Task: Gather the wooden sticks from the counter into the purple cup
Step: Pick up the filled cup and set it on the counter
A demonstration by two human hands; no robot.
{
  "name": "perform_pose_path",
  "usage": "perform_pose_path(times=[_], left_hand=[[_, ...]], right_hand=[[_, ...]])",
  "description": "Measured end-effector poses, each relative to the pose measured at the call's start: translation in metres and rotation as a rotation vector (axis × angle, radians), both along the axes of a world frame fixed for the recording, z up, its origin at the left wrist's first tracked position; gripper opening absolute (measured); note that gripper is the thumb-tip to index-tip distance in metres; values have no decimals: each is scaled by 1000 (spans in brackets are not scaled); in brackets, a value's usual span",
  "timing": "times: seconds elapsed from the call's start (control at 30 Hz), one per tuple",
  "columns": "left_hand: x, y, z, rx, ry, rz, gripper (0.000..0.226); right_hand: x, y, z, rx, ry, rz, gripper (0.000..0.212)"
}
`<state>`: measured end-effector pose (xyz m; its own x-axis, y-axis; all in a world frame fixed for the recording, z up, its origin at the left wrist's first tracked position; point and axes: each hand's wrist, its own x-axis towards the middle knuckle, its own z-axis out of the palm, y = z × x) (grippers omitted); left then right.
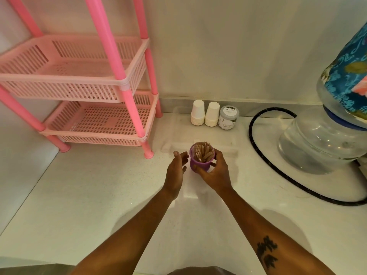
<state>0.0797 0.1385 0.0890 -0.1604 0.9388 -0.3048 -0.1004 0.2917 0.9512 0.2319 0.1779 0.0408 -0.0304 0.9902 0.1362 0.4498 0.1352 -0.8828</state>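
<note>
The purple cup [199, 163] stands upright on the white counter [99, 195] near the middle of the view. A bundle of wooden sticks [203, 152] stands inside it, their tips rising past the rim. My right hand [215, 172] grips the cup from the right and front, thumb and fingers curled round its wall. My left hand [177, 170] hovers just left of the cup with fingers straight, holding nothing. No loose sticks show on the counter.
A clear plastic tray [200, 135] lies behind the cup, holding two stacks of white paper cups [204, 115] and a grey jar [228, 117]. A pink two-tier rack [79, 92] stands at left. A water bottle dispenser [325, 135] and black hose [264, 155] sit right.
</note>
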Motion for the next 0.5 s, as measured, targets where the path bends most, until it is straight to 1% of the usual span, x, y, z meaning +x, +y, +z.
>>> perform_pose_path(times=[0.07, 0.13, 0.2, 0.23, 0.33, 0.4, 0.5], left_hand=[[0, 1, 0, 15, 2, -10, 78], [-1, 2, -1, 7, -1, 11, 73], [-1, 3, -2, 16, 8, -4, 69], [-2, 4, -3, 23, 11, -15, 69], [-2, 6, -2, 23, 8, -19, 69], [-2, 8, -2, 42, 10, -38, 69], [-3, 12, 0, 51, 7, -54, 73]], right_hand=[[0, 0, -1, 8, -12, 14, 92], [1, -1, -1, 6, 6, -23, 91], [1, -1, -1, 15, -10, 21, 91], [1, -1, -2, 18, -19, 39, 92], [-1, 1, 0, -1, -2, 3, 92], [-3, 3, 0, 8, -8, 44, 93], [-6, 7, 1, 10, -9, 34, 93]])
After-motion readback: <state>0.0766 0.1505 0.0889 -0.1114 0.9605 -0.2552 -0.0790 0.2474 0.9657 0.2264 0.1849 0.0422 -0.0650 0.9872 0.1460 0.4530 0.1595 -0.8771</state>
